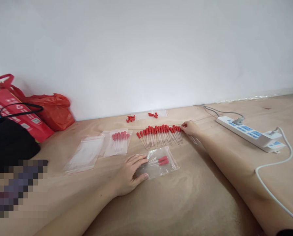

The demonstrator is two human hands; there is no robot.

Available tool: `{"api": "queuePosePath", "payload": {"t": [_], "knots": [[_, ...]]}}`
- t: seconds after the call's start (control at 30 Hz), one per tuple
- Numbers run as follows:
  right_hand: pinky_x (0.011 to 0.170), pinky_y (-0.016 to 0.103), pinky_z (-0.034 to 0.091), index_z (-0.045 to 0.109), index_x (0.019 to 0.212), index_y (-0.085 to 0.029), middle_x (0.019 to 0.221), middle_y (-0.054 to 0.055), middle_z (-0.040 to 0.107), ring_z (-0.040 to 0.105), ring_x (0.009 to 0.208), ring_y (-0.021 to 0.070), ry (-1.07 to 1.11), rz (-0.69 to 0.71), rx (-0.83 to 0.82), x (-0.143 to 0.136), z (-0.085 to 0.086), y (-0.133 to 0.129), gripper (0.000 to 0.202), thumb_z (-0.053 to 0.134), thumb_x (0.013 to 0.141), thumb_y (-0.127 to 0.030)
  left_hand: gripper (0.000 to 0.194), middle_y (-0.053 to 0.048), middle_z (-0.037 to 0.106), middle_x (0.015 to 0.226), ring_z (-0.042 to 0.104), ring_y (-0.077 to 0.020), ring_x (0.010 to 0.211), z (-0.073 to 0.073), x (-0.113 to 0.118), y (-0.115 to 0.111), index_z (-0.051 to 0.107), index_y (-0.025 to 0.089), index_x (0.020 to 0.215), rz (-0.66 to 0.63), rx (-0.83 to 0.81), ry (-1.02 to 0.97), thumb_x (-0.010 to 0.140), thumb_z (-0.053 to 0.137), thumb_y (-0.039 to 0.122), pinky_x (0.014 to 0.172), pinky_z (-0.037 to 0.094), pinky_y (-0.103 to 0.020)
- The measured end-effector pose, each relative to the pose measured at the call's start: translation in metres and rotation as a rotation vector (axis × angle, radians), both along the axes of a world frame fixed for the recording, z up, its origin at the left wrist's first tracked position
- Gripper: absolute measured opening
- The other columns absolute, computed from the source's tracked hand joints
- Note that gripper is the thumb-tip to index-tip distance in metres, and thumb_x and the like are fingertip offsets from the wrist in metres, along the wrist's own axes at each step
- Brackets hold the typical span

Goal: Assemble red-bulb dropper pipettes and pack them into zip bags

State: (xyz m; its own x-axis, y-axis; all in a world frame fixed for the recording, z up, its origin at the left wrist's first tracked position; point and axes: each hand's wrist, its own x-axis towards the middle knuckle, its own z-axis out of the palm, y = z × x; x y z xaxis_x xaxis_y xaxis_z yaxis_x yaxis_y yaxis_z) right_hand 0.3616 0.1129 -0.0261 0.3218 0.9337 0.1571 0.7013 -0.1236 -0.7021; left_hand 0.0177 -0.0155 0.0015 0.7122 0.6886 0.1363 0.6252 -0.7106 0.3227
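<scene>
My left hand (pixel 131 173) lies at the left edge of a clear zip bag (pixel 172 160), fingers stretched and apart over its edge. Inside that bag are two glass droppers (pixel 163 160) with red rubber bulbs, pointing right. Beyond it, a row of several red-bulbed droppers (pixel 158 130) lies side by side, bulbs toward the wall. At the right end of this row, my right hand (pixel 189 127) has its thumb and fingertips closed on the bulb of the last dropper. Part of that dropper is hidden by the hand.
Left of the row, a zip bag holds several droppers (pixel 119 137), beside a stack of flat zip bags (pixel 86 152). Loose red bulbs (pixel 131 118) and a clear bag (pixel 143 116) lie near the wall. A power strip (pixel 249 131) with cables sits right; red bags (pixel 55 109) stand left.
</scene>
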Motion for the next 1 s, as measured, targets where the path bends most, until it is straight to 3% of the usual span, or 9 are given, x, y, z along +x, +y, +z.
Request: {"api": "queuePosePath", "payload": {"t": [0.23,0.47,0.6,0.77,0.87,1.0], "knots": [[0.046,0.022,0.034,0.054,0.06,-0.017,0.046,-0.002,0.049,0.044,0.045,0.0104,0.431,-0.04,0.042,-0.005,-0.003,0.001,0.011,0.055,0.066,-0.026,0.039,-0.006,0.046,0.127,0.039,-0.0222,0.118,0.0,0.0,0.0,0.047,0.022,0.116,-0.003,0.004,-0.001,0.082,0.046,0.041,0.1,0.03,-0.042],[0.038,0.019,0.03,0.041,0.06,-0.02,0.052,-0.003,0.047,0.035,0.039,0.007,0.852,0.014,0.206,-0.001,0.006,-0.008,0.02,0.05,0.071,-0.034,0.039,-0.006,0.046,0.127,0.039,-0.0225,0.118,0.001,0.001,0.0,0.047,0.022,0.116,0.001,0.0,0.012,0.082,0.045,0.041,0.1,0.028,-0.044],[0.04,0.019,0.032,0.046,0.068,-0.021,0.055,-0.005,0.048,0.037,0.04,0.0063,0.967,0.061,0.261,-0.005,0.011,-0.032,0.018,0.057,0.068,-0.035,0.039,-0.006,0.046,0.127,0.039,-0.0222,0.118,0.001,0.0,0.0,0.046,0.023,0.116,-0.002,0.005,0.007,0.082,0.045,0.041,0.1,0.029,-0.043],[0.044,0.02,0.038,0.051,0.076,-0.021,0.06,-0.005,0.051,0.044,0.045,0.0065,1.058,0.131,0.264,-0.034,0.0,-0.075,0.022,0.061,0.066,-0.038,0.038,-0.006,0.046,0.126,0.04,-0.0224,0.117,-0.001,-0.001,0.001,0.047,0.023,0.116,-0.004,0.009,-0.011,0.082,0.046,0.041,0.099,0.029,-0.043],[0.046,0.02,0.042,0.05,0.075,-0.021,0.061,-0.004,0.052,0.048,0.047,0.007,1.121,0.088,0.278,-0.052,-0.005,-0.094,0.021,0.062,0.066,-0.036,0.037,-0.005,0.046,0.126,0.04,-0.0225,0.117,-0.002,-0.001,0.002,0.047,0.024,0.115,-0.002,0.019,-0.018,0.082,0.045,0.042,0.098,0.03,-0.042],[0.049,0.021,0.046,0.048,0.073,-0.02,0.06,-0.004,0.053,0.054,0.05,0.0081,1.232,0.041,0.207,-0.07,0.0,-0.107,0.018,0.062,0.067,-0.028,0.038,-0.005,0.046,0.126,0.039,-0.0227,0.117,-0.002,-0.001,0.001,0.045,0.024,0.117,-0.002,0.011,-0.016,0.083,0.045,0.041,0.098,0.03,-0.043]]}}
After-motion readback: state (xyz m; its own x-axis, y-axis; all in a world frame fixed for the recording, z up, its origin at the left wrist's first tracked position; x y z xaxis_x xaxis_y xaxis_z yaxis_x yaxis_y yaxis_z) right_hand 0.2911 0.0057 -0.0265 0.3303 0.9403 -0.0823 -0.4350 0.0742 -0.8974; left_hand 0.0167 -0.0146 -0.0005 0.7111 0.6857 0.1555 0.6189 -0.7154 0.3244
